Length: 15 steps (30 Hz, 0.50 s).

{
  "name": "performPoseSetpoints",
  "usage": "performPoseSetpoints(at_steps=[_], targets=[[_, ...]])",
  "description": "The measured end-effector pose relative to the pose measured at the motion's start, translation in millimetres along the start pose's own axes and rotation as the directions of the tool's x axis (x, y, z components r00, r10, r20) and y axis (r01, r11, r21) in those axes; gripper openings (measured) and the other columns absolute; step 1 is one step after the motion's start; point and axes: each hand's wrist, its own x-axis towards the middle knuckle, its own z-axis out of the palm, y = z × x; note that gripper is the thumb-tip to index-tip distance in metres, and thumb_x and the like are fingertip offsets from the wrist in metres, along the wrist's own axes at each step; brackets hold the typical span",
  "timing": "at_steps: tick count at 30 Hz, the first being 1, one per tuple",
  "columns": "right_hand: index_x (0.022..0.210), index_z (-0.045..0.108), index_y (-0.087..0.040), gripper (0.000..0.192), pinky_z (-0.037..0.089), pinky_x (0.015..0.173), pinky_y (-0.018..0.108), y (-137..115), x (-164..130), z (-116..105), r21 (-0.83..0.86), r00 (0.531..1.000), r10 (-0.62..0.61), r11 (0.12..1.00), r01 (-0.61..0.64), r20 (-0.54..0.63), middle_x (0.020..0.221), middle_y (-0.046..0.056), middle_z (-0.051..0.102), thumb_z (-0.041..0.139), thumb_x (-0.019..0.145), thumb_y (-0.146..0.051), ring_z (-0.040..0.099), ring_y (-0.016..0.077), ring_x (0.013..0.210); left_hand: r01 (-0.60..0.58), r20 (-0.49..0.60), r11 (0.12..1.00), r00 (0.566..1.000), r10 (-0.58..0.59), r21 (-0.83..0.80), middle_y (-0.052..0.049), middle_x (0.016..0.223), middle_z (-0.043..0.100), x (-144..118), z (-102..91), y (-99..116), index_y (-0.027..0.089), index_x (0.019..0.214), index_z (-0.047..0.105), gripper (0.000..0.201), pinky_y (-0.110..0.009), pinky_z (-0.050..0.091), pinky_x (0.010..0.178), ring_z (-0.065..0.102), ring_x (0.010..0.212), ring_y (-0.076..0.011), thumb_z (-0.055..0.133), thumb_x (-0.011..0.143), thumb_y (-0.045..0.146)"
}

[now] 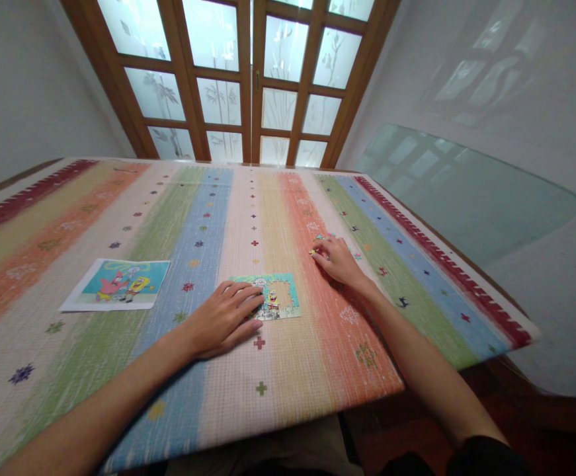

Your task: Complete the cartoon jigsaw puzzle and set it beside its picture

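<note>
Left hand (223, 318) flat, pinning puzzle (272, 297); right hand (336, 259) fingertips on loose pieces (320, 243) right of puzzle. Risk: left slipping shifts the puzzle, separating joined pieces.

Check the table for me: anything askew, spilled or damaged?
Nothing stands out. The puzzle lies flat under the left hand, a gap still unfilled; the right hand touches loose pieces; the reference picture lies flat.
</note>
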Motion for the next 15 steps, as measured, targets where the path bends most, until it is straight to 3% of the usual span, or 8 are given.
performPoseSetpoints(at_steps=[7,15], targets=[[0.091,0.068,-0.020,0.013,0.050,0.074,0.035,-20,0,-13,0.468,0.989,0.066,0.875,-0.121,0.133,0.085,0.007,0.071,0.062,0.091,-0.032,0.064,0.0225,0.076,0.058,-0.073,0.995,0.996,-0.052,0.085,-0.012,0.130,0.069,-1,-3.7,-6,0.019,0.135,0.059,0.038,-0.047,0.047,0.101,0.059,0.119,-0.0290,0.039,0.110,0.040],[0.101,0.076,-0.022,0.015,0.050,0.072,0.035,-61,-19,-11,0.624,0.964,-0.063,0.773,-0.117,0.259,0.090,0.006,0.073,0.071,0.092,-0.033,0.064,0.0215,0.078,0.189,-0.129,0.965,0.977,-0.167,0.179,-0.014,0.121,0.069,-12,-17.3,-28,0.016,0.132,0.059,0.044,-0.048,0.048,0.095,0.060,0.109,-0.0305,0.041,0.108,0.047]])
